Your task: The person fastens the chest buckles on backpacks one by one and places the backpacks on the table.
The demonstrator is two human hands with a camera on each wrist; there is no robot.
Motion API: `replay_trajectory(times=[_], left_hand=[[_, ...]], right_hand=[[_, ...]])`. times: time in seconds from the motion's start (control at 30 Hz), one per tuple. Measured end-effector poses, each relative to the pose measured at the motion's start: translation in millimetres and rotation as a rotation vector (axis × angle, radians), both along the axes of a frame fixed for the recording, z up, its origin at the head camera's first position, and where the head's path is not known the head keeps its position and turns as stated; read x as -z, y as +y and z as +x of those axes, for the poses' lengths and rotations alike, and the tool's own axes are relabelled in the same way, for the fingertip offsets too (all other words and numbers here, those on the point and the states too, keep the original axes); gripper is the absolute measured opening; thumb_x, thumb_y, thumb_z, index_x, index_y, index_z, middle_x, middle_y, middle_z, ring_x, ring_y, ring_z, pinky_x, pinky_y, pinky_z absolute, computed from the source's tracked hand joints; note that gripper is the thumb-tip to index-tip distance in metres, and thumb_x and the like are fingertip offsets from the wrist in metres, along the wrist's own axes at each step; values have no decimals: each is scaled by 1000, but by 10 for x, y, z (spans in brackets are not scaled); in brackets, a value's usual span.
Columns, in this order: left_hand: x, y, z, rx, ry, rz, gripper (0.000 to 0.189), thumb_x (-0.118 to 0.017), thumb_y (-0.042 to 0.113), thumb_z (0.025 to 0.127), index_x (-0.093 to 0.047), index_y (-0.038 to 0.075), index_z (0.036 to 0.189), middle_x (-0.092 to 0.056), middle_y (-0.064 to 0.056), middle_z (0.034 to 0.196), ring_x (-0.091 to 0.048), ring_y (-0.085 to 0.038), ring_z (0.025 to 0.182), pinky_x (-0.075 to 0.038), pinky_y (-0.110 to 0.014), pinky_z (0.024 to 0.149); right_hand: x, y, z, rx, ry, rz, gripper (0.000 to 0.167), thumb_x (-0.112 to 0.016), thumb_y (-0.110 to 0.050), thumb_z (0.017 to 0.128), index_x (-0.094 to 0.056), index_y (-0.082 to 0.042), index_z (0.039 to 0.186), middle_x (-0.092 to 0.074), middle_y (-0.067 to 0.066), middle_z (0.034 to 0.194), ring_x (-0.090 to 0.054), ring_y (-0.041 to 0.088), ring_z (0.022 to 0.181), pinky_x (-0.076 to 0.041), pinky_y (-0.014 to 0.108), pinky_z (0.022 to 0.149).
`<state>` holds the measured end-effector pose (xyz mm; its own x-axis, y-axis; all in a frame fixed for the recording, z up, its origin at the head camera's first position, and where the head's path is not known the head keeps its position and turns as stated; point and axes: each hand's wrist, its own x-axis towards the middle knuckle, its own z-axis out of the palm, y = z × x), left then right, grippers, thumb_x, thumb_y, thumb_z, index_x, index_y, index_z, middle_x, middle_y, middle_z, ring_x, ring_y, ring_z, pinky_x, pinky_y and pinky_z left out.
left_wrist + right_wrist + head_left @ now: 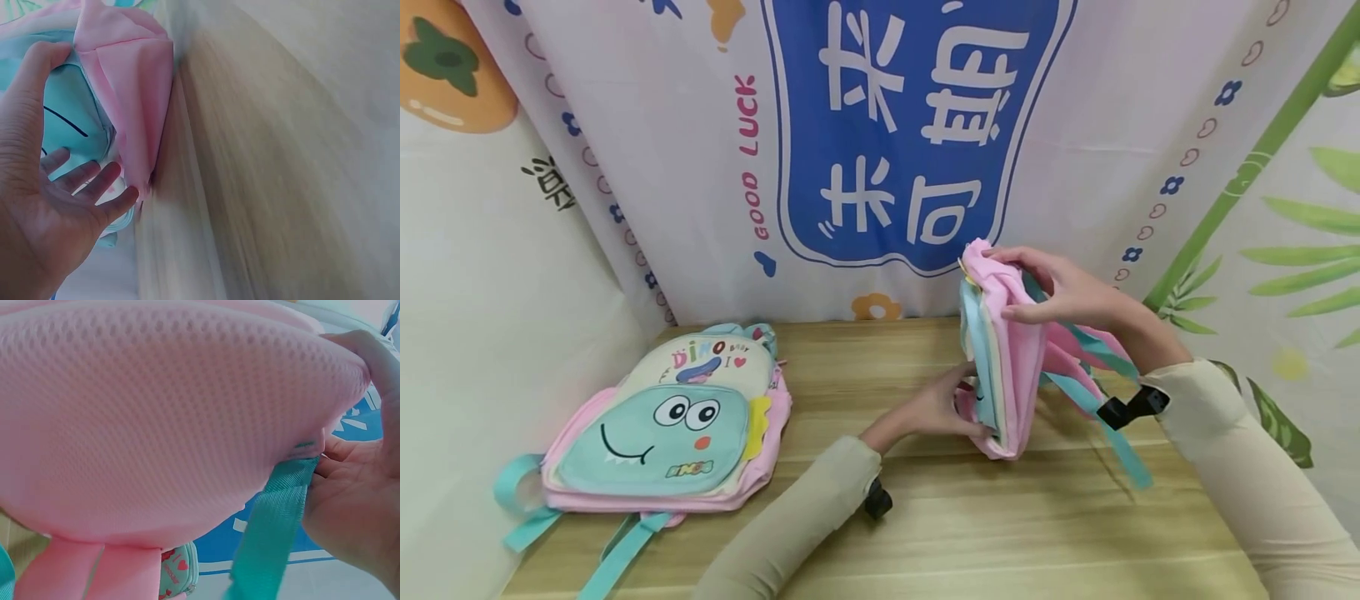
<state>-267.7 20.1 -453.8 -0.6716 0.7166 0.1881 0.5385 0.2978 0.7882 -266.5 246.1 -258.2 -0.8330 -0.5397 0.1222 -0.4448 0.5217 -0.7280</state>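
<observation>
A small pink and teal backpack (1021, 375) stands upright on its edge on the wooden table, turned nearly side-on in the head view. My right hand (1067, 287) grips its upper end, thumb on the near side. In the right wrist view, the thumb lies over the edge of the pink mesh back panel (156, 425) and the fingers are partly hidden behind it. Low on the teal front is my left hand (934, 406). The left wrist view shows its thumb against the front pocket (75, 112), with the other fingers spread loosely alongside.
A matching dinosaur-face backpack (658, 446) lies face up at the table's left, its teal straps (625, 554) trailing over the front. Loose teal straps (1123, 454) hang right of the held backpack. Behind the wooden table (865, 517) rises a printed cloth (700, 167).
</observation>
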Motion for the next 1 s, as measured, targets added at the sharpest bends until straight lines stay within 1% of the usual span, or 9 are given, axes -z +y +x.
replay_trajectory(times=[0.2,0.33,0.43,0.57,0.7,0.77,0.83,0.9,1.0], left_hand=[[-16,15,3,-3,-48,-2,97,-88,28,79,-29,15,155,-50,-8,148,-58,-29,126,-54,-32,100],[-52,-119,25,-25,-56,-32,105,-89,31,78,-23,17,159,-45,-8,152,-53,-30,134,-49,-37,108],[-145,-261,36,-40,-65,5,112,-90,29,76,-17,16,161,-37,-9,159,-45,-33,141,-42,-45,116],[-381,-426,5,-81,-38,116,116,-90,25,75,-13,18,161,-28,-10,164,-38,-36,145,-39,-53,117],[-714,-536,-22,-145,56,242,117,-90,29,73,-12,22,161,-27,-6,165,-37,-34,147,-39,-54,116],[-888,-567,-25,-167,111,286,115,-89,30,74,-14,22,161,-26,-6,165,-37,-33,147,-40,-52,116],[-1047,-585,-20,-188,163,301,112,-87,29,74,-17,20,161,-26,-7,165,-36,-32,148,-40,-51,116],[-1187,-594,-12,-205,203,285,109,-86,30,75,-19,20,160,-26,-7,164,-34,-30,149,-40,-49,117],[-1351,-594,-11,-219,250,241,105,-86,32,75,-23,19,159,-29,-8,162,-34,-25,147,-42,-49,116]], right_hand=[[-32,-110,10,41,9,25,70,-77,-25,87,-46,-27,151,-44,6,155,-46,29,131,-45,58,108],[-31,-181,-2,43,18,45,71,-77,-29,87,-45,-30,151,-46,6,153,-47,28,129,-48,56,104],[-22,-219,-9,34,15,46,72,-77,-30,87,-44,-30,152,-44,6,154,-45,29,131,-47,58,105],[-5,-251,-12,26,12,51,73,-76,-31,88,-43,-29,152,-40,7,157,-43,31,134,-46,62,107],[27,-276,-23,7,26,43,72,-77,-30,88,-44,-31,152,-41,5,157,-44,29,134,-47,60,107],[45,-293,-26,-18,41,31,72,-77,-29,88,-45,-29,151,-43,5,157,-45,28,134,-47,58,107],[59,-315,-21,-42,50,15,71,-77,-27,88,-45,-27,151,-44,5,155,-46,27,133,-46,57,108],[70,-336,-11,-63,56,2,70,-77,-25,88,-46,-25,151,-45,6,153,-46,27,132,-46,56,109],[83,-366,5,-78,55,-7,71,-77,-24,88,-45,-24,151,-44,7,152,-46,27,131,-46,57,109]])
